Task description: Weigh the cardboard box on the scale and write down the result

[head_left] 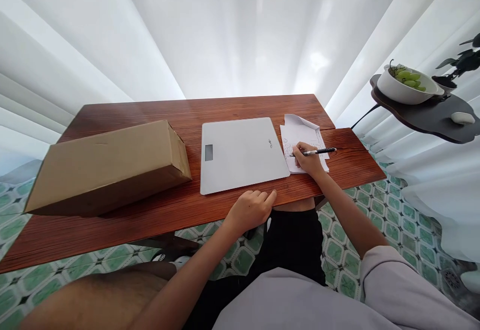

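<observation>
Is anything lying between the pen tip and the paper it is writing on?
Nothing visible does. The right hand holds the pen with its tip on the paper; the scale lies beside the sheet.

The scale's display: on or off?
Seemingly off. The display window on the scale is a plain grey rectangle with no digits visible.

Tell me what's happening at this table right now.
A person sits at a wooden table, writing with a black pen held in the right hand on a sheet of paper. The left hand rests on the table's near edge, just in front of a flat white scale. A closed cardboard box lies to the left, untouched.
</observation>
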`<state>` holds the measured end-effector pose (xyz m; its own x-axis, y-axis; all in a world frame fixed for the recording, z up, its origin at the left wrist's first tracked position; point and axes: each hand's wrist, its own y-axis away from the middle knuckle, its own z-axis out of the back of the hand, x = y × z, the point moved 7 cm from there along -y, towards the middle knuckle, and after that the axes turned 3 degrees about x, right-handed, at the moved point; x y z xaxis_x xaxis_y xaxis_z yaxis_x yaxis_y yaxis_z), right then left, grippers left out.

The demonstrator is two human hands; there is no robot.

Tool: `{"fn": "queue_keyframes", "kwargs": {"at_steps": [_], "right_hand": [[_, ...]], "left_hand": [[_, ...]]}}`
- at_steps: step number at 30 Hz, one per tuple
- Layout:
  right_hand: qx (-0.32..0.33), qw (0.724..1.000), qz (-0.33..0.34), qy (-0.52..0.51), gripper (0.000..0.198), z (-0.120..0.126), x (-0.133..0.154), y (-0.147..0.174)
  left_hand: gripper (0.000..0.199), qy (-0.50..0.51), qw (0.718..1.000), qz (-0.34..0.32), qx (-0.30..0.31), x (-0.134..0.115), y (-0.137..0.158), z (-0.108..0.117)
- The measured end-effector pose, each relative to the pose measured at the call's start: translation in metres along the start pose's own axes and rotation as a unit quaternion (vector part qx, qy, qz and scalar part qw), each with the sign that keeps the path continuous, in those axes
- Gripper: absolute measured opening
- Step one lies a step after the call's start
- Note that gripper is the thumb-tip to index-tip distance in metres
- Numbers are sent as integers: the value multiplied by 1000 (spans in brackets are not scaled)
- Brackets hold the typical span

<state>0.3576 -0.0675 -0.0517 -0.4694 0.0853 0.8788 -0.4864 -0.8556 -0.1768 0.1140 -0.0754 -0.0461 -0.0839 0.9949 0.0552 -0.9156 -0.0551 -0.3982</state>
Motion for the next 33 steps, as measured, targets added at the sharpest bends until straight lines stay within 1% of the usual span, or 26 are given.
{"fn": "queue_keyframes", "kwargs": {"at_steps": [5,13,18,25,33], "right_hand": [[9,999,-1,36,36,-4,3,4],[42,998,-41,22,38,-10,-6,-1],[44,998,-44,18,39,-11,-7,-1],[48,998,-36,28,41,-12,-7,-2],[43,998,-41,24,37,-11,-9,-1]], "left_hand": [[33,2,1000,3,6,-1,0,-3],[34,1,1000,3,9,-2,0,-2],[33,3,1000,1,11,-2,-1,0],[33,0,1000,1,-2,-1,-2,2],[32,-3,1000,0,-7,-2,-2,3]]}}
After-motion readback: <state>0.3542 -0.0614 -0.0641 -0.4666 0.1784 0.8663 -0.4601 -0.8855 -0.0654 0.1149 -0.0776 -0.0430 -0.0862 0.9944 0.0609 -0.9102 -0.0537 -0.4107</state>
